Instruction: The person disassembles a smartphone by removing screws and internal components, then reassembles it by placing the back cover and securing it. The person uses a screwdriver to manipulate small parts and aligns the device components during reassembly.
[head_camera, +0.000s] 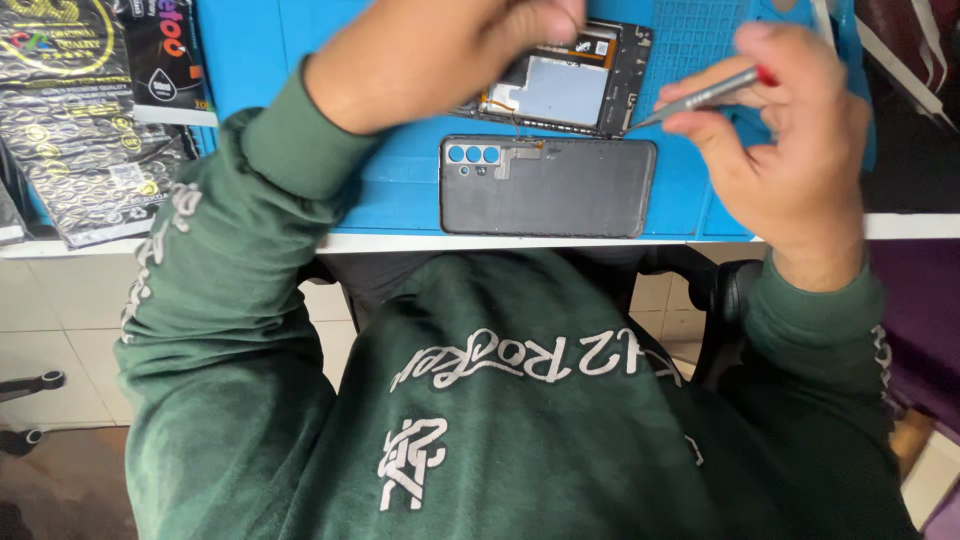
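An opened phone body (570, 85) with its silver inner plate showing lies on a blue work mat (400, 190). My left hand (440, 55) rests on the phone's left end, fingers curled against it. My right hand (790, 140) grips grey metal tweezers (700, 98) with a red end, whose tip touches the phone's lower right corner. In front of the phone lies its detached dark grey back cover (550, 188), inner side up, with three round camera holes at its left end.
Black shiny packets (80, 120) with printing lie at the left of the white table (900, 226). A black chair (720, 300) is under me. A tiled floor (60, 320) shows below. My green sweatshirt (500, 400) fills the lower view.
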